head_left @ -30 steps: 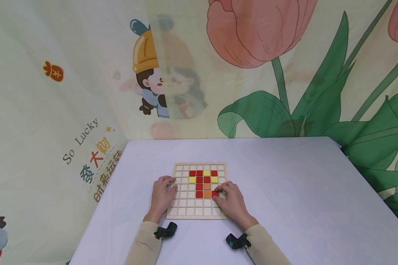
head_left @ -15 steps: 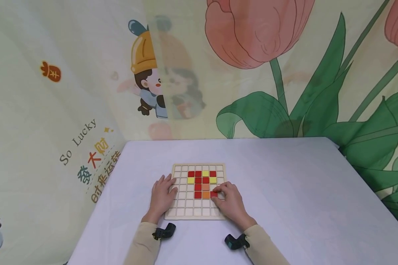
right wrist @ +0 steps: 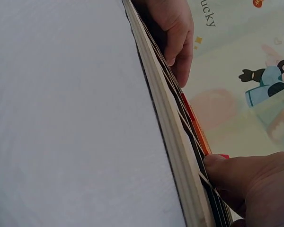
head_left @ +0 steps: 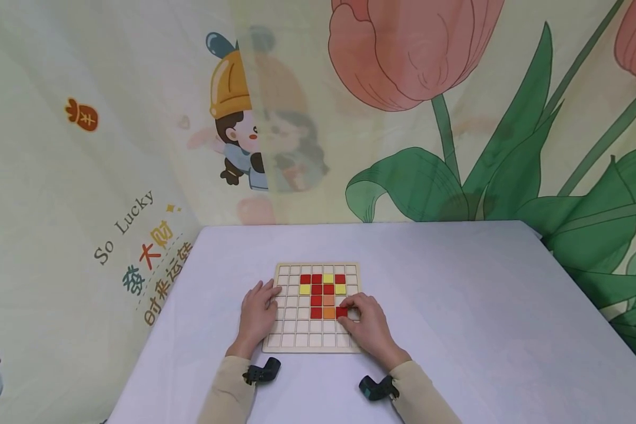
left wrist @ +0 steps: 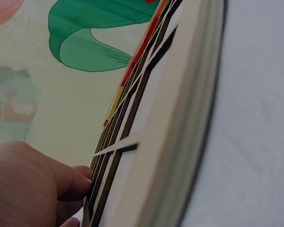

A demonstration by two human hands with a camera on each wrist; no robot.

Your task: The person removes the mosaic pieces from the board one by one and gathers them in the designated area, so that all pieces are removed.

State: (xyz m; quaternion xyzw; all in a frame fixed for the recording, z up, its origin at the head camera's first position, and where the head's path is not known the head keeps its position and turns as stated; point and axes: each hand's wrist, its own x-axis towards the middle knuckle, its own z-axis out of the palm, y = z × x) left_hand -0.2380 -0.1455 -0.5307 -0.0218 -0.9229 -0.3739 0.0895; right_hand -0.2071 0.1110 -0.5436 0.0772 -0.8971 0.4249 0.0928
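Observation:
A square wooden grid board (head_left: 291,343) lies on the table. Red, yellow and orange square tiles fill several of its cells, among them an orange tile (head_left: 329,312) in the lower coloured row. Just right of that one is a red tile (head_left: 341,312), pinched between the thumb and forefinger of my right hand (head_left: 372,325). It sits at its cell, partly covered by the fingertips. My left hand (head_left: 257,318) rests at the board's left edge, its fingers loosely bent and touching the frame. In the right wrist view, the thumb (right wrist: 215,161) lies against the red tile's edge.
A white cloth covers the table (head_left: 456,294), which extends well to the right of the board. Behind it hangs a printed backdrop (head_left: 297,206) with tulips and cartoon figures. Each wrist wears a small black camera, such as the right one (head_left: 377,387).
The head view has shifted slightly. Both hands keep nearly the same places on the board, and the red tile remains between my right thumb and forefinger.

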